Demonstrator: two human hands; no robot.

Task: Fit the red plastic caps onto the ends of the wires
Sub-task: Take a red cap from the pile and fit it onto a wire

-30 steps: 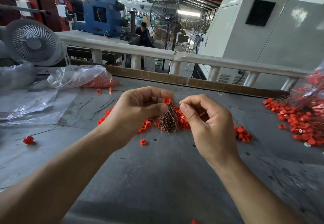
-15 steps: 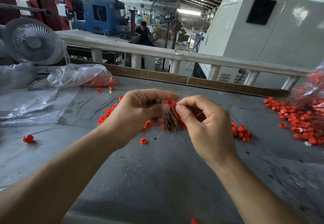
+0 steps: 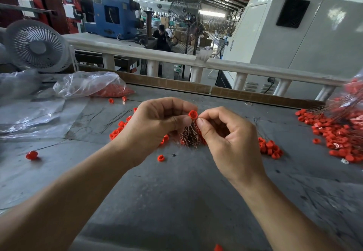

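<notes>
My left hand (image 3: 157, 127) pinches a small red cap (image 3: 192, 114) between thumb and fingers, above the middle of the grey table. A bundle of thin coppery wires (image 3: 189, 136) hangs down below that hand. My right hand (image 3: 229, 138) pinches a thin wire with thumb and forefinger, its tips right beside the cap. The wire's end at the cap is too fine to make out. Loose red caps (image 3: 270, 148) lie under and around both hands.
A big heap of red caps with wires (image 3: 337, 135) covers the table's right side. A clear plastic bag of caps (image 3: 98, 87) and plastic sheets lie at the back left near a white fan (image 3: 37, 46). Single caps (image 3: 31, 155) lie scattered on the table (image 3: 176, 201).
My right hand has moved left toward the cap until thumb and forefinger meet it. The left hand kept its hold on the cap and the bundle.
</notes>
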